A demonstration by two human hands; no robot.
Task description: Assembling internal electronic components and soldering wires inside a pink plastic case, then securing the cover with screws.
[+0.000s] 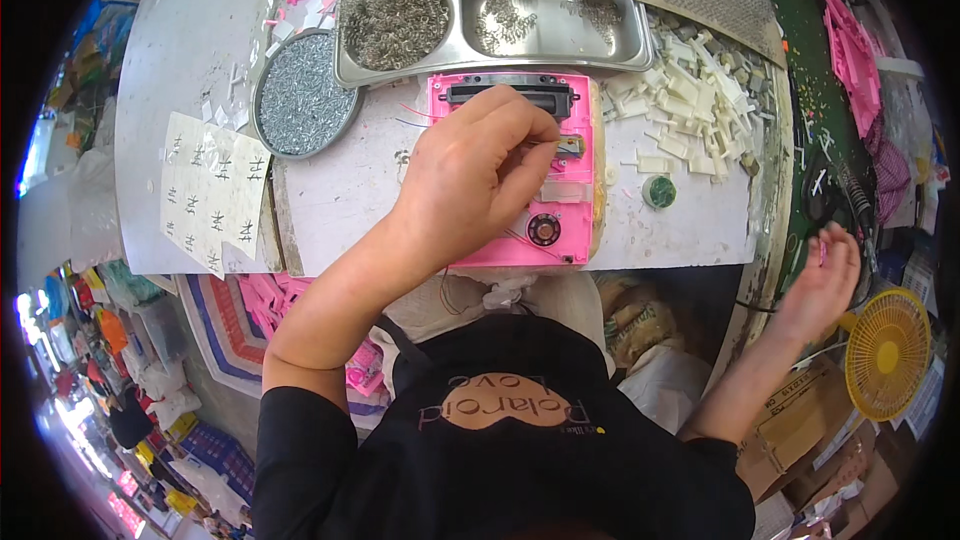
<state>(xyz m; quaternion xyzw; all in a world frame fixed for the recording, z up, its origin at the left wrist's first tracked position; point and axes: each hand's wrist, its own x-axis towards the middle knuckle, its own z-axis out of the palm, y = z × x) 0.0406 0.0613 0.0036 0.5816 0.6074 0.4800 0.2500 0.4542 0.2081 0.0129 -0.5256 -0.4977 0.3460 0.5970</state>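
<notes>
Head view, clock centred on the pink casing (572, 205), which lies at the table's near edge, square before the body, likely for an easy downward reach. Left hand (465, 165) arches over it, wrist raised, fingers curled and thumb drawn in beside a small metal part (571, 146); fingertip contact hidden, cannot tell if it grips. Within the casing: speaker (544, 230) toward 5, black bar (515, 93) at 12.

Just beyond, at 12: metal tray (640, 45), small metal pieces sorted by compartment, presumably to keep kinds apart. Green lid (658, 192) at 3. White parts (690, 105) heaped loose at 2, probably for quick picking. Dish (308, 90) at 10, its rim seemingly there to stop the silver bits scattering.

Farther: marked sheet (213, 190) at 9. Right hand (822, 280) toward 4, off the table, half-curled; pink sliver among its fingers, cannot tell if held. Farthest: yellow fan (888, 353), also 4.
</notes>
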